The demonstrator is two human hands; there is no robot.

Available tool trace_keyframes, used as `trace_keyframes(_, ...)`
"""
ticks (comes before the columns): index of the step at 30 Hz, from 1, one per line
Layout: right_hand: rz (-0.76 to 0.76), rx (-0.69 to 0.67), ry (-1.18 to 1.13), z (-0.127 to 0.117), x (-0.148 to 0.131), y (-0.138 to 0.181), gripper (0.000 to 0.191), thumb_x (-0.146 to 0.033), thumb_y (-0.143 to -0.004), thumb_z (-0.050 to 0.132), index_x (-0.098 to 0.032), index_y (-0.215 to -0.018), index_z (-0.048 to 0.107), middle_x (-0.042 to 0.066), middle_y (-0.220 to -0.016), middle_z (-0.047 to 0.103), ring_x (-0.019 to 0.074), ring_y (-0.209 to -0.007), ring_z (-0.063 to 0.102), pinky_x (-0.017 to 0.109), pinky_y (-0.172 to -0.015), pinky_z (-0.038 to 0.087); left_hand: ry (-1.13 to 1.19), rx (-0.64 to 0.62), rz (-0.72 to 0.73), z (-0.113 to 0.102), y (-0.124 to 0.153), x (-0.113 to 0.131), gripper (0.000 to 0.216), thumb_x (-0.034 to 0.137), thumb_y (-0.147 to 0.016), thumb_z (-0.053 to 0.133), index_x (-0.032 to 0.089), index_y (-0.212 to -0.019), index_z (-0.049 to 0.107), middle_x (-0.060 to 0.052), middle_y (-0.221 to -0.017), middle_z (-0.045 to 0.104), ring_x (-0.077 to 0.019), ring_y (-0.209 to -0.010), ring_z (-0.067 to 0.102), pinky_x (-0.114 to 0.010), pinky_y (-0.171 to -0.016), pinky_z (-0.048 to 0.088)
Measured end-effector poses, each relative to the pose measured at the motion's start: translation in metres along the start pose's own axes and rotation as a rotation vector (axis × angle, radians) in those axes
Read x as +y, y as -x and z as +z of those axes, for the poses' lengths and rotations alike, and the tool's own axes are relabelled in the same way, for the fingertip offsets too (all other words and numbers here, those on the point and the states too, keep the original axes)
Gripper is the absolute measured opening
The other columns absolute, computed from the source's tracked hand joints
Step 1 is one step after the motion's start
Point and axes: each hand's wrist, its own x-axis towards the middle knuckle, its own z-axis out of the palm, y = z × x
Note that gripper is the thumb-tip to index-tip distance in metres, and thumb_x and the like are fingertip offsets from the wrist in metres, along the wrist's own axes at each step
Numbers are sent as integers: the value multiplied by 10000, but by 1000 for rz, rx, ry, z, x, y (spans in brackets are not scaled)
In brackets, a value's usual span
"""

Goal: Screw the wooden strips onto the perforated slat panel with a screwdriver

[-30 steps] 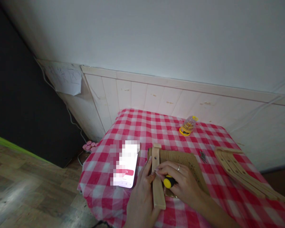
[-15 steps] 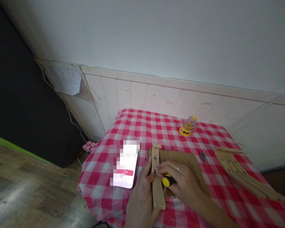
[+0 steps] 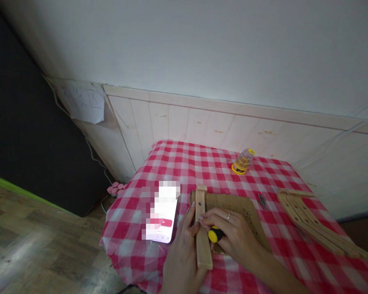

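A light wooden slat lies lengthwise over the left edge of a brown perforated board on the red-and-white checked tablecloth. My left hand presses against the slat's left side, fingers curled along it. My right hand, a ring on one finger, is closed round a yellow-and-black screwdriver whose handle end shows beside the slat. Its tip is hidden under my fingers. A dark hole marks the slat near its far end.
A lit phone lies left of the slat. A yellow-based clear bit case stands further back. Several dark screws lie right of the board. A stack of curved wooden slats fills the table's right side. Panelled wall behind; wood floor at left.
Both hands, the slat and the screwdriver have shifted very slightly; the view has drifted a little. Nothing was taken or let go.
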Motion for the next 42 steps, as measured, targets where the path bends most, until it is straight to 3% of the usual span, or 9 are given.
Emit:
trace_keyframes(8, -27, 26, -2, -2, 0, -1, 478, 82, -755, 482, -215, -1028, 739, 74, -1009, 863, 213, -887, 842, 306, -810, 683, -8, 17, 30, -1, -1, -1, 631, 143, -930, 665, 215, -1515, 438, -211, -1727, 375, -363, -1573, 429, -559, -1150, 560)
trace_keyframes(15, 106, 37, -121, -5, -3, -6, 266, -21, -916, 573, -232, -942, 732, 40, -895, 838, 192, -794, 820, 277, -733, 662, 10, 12, 20, -1, -1, 1, 577, 160, -952, 656, 222, -1483, 438, -220, -1741, 340, -360, -1564, 447, -564, -1141, 565)
trace_keyframes(26, 69, 27, -53, -3, 1, -3, 317, 21, -889, 554, -221, -967, 744, 62, -966, 844, 203, -843, 829, 299, -778, 681, -15, 47, -4, 0, -2, -1, 521, 138, -952, 642, 232, -1453, 533, -182, -1716, 412, -362, -1505, 533, -558, -1107, 589)
trace_keyframes(35, -30, 49, 21, 1, -1, -1, 459, 88, -779, 463, -199, -1025, 723, 92, -1004, 851, 220, -889, 839, 309, -801, 698, -16, 22, 41, -1, -1, 0, 634, 132, -940, 648, 220, -1527, 425, -211, -1741, 346, -366, -1566, 442, -565, -1146, 555)
trace_keyframes(42, -102, 70, 96, 1, -3, -2, 441, 84, -829, 426, -178, -1047, 706, 110, -991, 848, 230, -864, 834, 308, -776, 696, -19, 7, 64, -1, 2, -3, 664, 112, -939, 624, 224, -1543, 373, -204, -1760, 303, -351, -1606, 372, -565, -1170, 537)
